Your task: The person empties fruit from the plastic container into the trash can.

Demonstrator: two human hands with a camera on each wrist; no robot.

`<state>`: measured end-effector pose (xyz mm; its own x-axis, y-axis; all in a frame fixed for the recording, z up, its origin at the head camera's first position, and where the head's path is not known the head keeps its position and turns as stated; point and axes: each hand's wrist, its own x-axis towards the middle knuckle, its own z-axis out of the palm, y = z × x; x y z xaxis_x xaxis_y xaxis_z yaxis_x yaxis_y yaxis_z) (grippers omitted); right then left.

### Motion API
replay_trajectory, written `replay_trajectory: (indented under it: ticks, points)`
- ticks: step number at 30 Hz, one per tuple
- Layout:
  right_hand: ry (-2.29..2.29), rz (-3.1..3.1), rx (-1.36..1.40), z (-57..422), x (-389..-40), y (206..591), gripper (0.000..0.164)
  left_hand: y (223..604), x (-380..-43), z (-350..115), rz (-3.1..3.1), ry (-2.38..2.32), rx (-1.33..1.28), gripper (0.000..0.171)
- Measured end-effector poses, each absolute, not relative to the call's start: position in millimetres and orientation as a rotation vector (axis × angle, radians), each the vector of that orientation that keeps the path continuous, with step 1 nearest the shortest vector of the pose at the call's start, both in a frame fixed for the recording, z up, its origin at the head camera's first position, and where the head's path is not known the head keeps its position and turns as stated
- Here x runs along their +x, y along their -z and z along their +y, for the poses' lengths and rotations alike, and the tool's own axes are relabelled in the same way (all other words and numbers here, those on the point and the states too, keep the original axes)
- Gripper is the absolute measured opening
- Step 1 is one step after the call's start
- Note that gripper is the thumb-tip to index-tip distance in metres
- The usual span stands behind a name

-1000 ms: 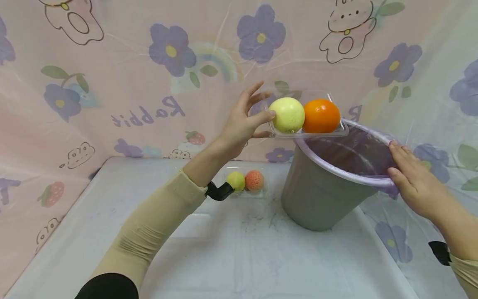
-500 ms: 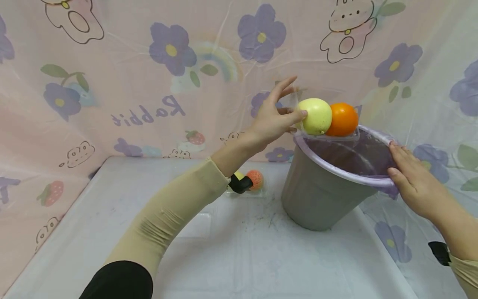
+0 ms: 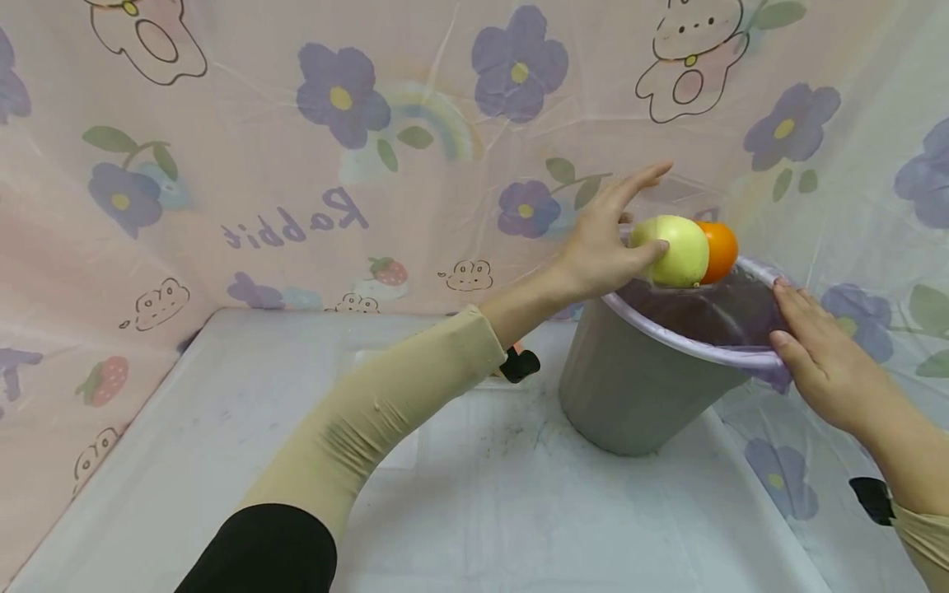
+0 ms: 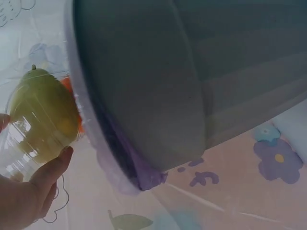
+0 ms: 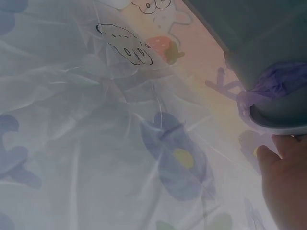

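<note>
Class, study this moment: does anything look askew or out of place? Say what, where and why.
The grey bin leans, tipped toward the left hand, steadied at its rim by the right hand. Odder still, the left hand holds a clear tray of intact yellow fruit and orange over the bin's mouth.

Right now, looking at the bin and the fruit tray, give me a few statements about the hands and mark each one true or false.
1. The left hand holds a clear tray with a yellow-green fruit and an orange fruit over the bin's mouth. True.
2. The right hand is lifted well clear of the grey bin. False: it rests on the bin's rim, on the near right side.
3. The bin is lined with a purple bag. True.
4. The bin lies tipped on its side. False: it stands on the white table, mouth up.
5. The tray carries three fruits. False: only two show.
</note>
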<state>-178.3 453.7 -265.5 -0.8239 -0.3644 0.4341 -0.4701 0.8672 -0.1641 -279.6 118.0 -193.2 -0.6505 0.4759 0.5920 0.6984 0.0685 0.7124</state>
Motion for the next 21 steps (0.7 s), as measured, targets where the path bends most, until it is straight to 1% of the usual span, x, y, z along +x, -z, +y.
replay_trajectory:
  ticks: [14, 21]
  points:
    - [-0.387, -2.641, 0.588, 453.0, -178.5, 267.0, 0.061, 207.6, -285.0, 133.9, -2.184, 1.264, -1.318, 0.074]
    - [-0.407, -2.63, 0.598, 453.3, -178.0, 268.4, 0.059, 218.0, -288.1, 139.1, -2.169, 1.01, -1.371, 0.069]
